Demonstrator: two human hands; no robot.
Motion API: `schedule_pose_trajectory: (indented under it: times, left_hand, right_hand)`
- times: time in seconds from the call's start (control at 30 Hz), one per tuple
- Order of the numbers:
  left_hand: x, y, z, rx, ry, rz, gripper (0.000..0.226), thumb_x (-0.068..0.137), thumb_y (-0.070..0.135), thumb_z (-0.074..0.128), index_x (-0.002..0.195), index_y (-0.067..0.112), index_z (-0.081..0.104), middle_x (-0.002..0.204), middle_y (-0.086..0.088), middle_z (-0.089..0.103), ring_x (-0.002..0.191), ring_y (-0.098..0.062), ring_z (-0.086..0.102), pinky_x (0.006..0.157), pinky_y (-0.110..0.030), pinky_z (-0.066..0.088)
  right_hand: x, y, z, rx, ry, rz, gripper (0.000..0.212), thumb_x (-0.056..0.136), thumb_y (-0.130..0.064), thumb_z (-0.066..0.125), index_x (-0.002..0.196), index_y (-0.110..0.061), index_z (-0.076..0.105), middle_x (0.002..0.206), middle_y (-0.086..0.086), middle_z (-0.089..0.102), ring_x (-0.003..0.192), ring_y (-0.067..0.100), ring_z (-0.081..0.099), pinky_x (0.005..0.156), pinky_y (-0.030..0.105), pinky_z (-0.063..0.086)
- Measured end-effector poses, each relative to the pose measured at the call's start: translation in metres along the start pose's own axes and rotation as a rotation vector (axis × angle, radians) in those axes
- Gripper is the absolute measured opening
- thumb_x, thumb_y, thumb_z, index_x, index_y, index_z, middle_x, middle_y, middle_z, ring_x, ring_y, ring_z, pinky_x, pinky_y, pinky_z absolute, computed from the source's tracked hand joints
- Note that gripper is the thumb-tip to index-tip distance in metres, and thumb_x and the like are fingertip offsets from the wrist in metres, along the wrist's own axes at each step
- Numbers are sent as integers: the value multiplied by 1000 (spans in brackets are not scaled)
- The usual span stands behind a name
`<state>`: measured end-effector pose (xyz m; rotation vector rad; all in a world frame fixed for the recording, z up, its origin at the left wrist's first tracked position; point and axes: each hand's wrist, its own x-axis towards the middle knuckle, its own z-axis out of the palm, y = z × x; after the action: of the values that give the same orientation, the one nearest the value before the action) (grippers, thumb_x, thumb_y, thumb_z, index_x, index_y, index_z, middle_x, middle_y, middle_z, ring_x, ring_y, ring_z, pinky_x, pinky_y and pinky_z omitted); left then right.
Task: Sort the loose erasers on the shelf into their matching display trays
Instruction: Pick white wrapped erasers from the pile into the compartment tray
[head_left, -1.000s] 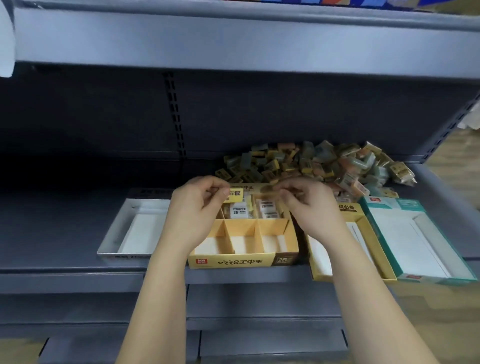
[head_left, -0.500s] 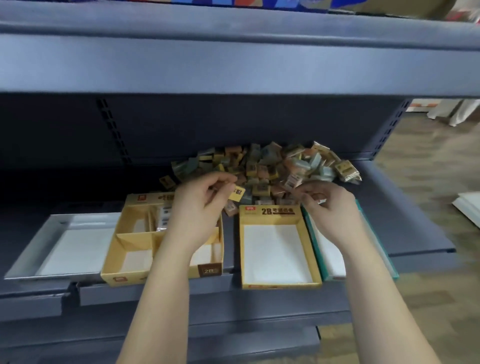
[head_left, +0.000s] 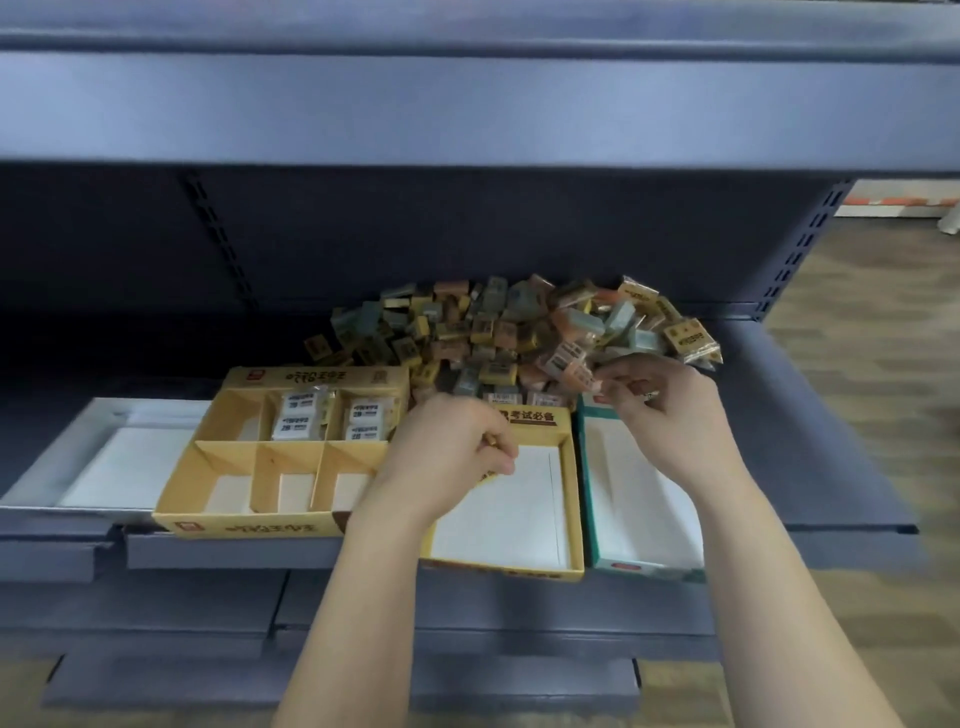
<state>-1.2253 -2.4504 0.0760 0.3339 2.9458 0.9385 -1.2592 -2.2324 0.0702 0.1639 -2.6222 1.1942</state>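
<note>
Before the heap of loose wrapped erasers, our left hand curls round a small yellow eraser, poised over the matching yellow cardboard tray; our right hand pinches an orange-wrapped eraser at the heap's edge.

Soft, even light falls from the front and above, turning the face of the upper shelf a pale blue-grey. Beneath it the back panel sits in deep shadow, darkest toward the back left corner of the shelf. The erasers heaped at the back edge look dim and muted. The white floors of the grey tray and the yellow tray are brightest, nearly washed out. Everything is slightly soft, and the tray lettering smears. The upright leans with wide-angle distortion, and the floor blurs.
</note>
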Motion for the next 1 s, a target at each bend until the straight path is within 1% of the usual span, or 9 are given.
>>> schedule_pose_trajectory:
  times: [0.1, 0.17, 0.27, 0.37, 0.43, 0.6, 0.77, 0.9, 1.0]
  left_hand:
    - [0, 0, 12, 9, -36, 16, 8, 80, 17, 77, 83, 25, 77, 88, 11, 71, 82, -6, 62, 80, -34, 53]
    - [0, -2, 17, 15, -15, 8, 16, 79, 15, 77, 93, 22, 76, 94, 11, 68, 86, -7, 61, 82, -33, 52]
    - [-4, -4, 19, 57, 64, -12, 31, 75, 24, 81, 105, 22, 72, 102, 15, 57, 96, -9, 58, 88, -33, 48]
    - [-10, -7, 18, 276, 98, -49, 38, 72, 41, 82, 106, 28, 72, 109, 15, 49, 123, -16, 43, 97, -32, 23]
    - [-12, -7, 18, 361, 76, -83, 39, 73, 43, 81, 108, 30, 72, 118, 11, 51, 132, -18, 33, 99, -34, 16]
    - [-12, -2, 11, 439, 109, -101, 32, 79, 31, 77, 110, 33, 71, 123, 11, 52, 121, -16, 36, 98, -37, 23]
    - [-5, -5, -2, 455, 153, -140, 32, 78, 28, 79, 108, 35, 70, 124, 11, 50, 121, -16, 38, 100, -37, 26]
    - [-1, -6, -5, 460, 84, -138, 29, 75, 30, 81, 102, 34, 71, 126, 12, 51, 117, -14, 44, 100, -36, 25]
    - [0, -8, -3, 431, 98, -127, 23, 74, 27, 82, 93, 32, 71, 127, 12, 54, 113, -12, 50, 99, -33, 24]
  right_hand:
    - [0, 4, -3, 13, -17, -10, 22, 89, -11, 60, 98, -24, 75, 91, -17, 66, 82, -12, 57, 67, -1, 40]
    - [-2, 6, -5, 25, -16, -7, 21, 89, -11, 60, 95, -26, 74, 91, -18, 65, 82, -13, 57, 67, -1, 40]
    - [-4, 9, -7, 35, -19, -14, 21, 89, -11, 60, 90, -29, 71, 89, -18, 64, 80, -14, 56, 67, 0, 41]
    - [-7, 11, -9, 45, -16, -11, 22, 90, -12, 60, 88, -32, 70, 86, -20, 64, 80, -14, 56, 67, 1, 41]
    - [-8, 14, -8, 53, -8, -8, 20, 90, -12, 61, 90, -28, 72, 88, -17, 67, 81, -14, 57, 67, 0, 39]
    - [-11, 17, -5, 40, -16, -12, 18, 90, -13, 61, 90, -28, 73, 85, -18, 66, 81, -12, 58, 66, 0, 40]
    - [-13, 12, -4, 59, -6, -18, 20, 90, -11, 62, 87, -28, 72, 85, -16, 67, 82, -9, 59, 66, 1, 40]
    - [-13, 10, -4, 52, 0, -24, 23, 90, -11, 61, 85, -31, 70, 85, -15, 67, 82, -7, 60, 66, 2, 41]
    - [-13, 13, -5, 34, 1, -13, 20, 90, -12, 60, 89, -28, 73, 88, -14, 68, 83, -7, 60, 65, 2, 41]
